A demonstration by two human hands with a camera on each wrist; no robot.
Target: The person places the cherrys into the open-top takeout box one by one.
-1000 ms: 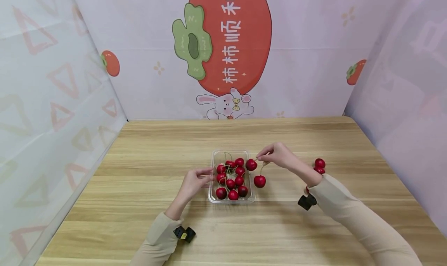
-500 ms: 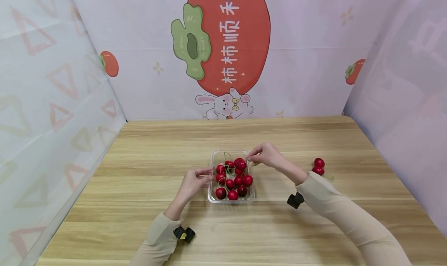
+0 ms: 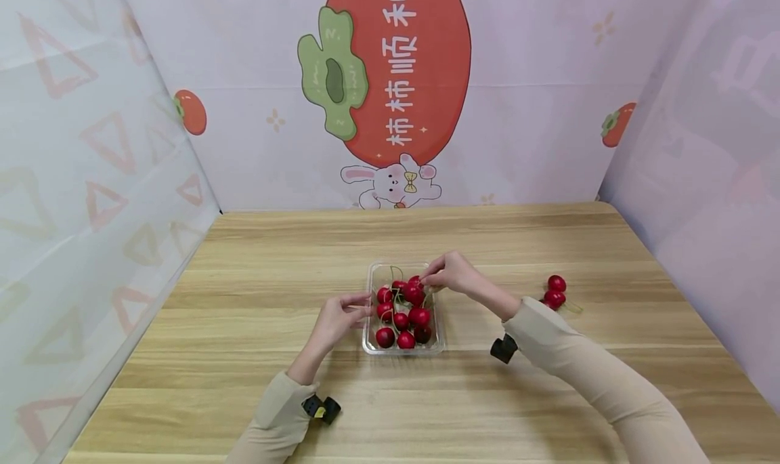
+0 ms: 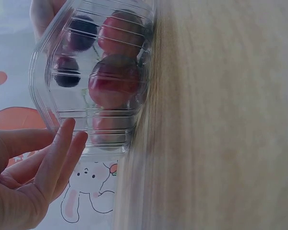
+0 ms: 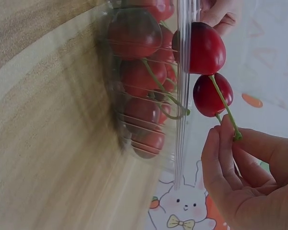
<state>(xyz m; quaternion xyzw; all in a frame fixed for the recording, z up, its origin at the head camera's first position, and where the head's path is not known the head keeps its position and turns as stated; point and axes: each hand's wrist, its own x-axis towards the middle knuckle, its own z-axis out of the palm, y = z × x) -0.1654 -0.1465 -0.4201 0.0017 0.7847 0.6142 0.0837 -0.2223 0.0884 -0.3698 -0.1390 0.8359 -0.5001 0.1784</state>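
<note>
Far past the grip of the right hand (image 3: 453, 274) is a pale backdrop (image 3: 530, 112) with a big persimmon on it. Below the grip is the wood-grain table (image 3: 201, 355). The right sleeve (image 3: 591, 362) runs back from the grip to the near right, and the left sleeve (image 3: 277, 403) is off to the near left.

The clear plastic tray (image 3: 390, 353) sits flat on the table, below the grip and a bit to its left. Across the tray from the grip, the left hand (image 3: 336, 320) has its fingers out long, with the tips against the tray's side. It has not picked anything up.

The right hand's thumb and fingers are closed in a small, tight pinch. They have hold of a pair of cherries (image 5: 212, 95) by the stems (image 5: 223, 98). The pair hangs just left of the fingertips, over the tray. Whether it touches the fruit below, I cannot tell.

Lots of red cherries (image 3: 385, 337) are in the tray, under the grip and to its left. A few loose cherries (image 3: 556, 284) lie on the table, well off to its right.

A second ago, the pair was out past the tray's right edge. Now the grip has come left, so the pair is over the other fruit, but not yet let go.
</note>
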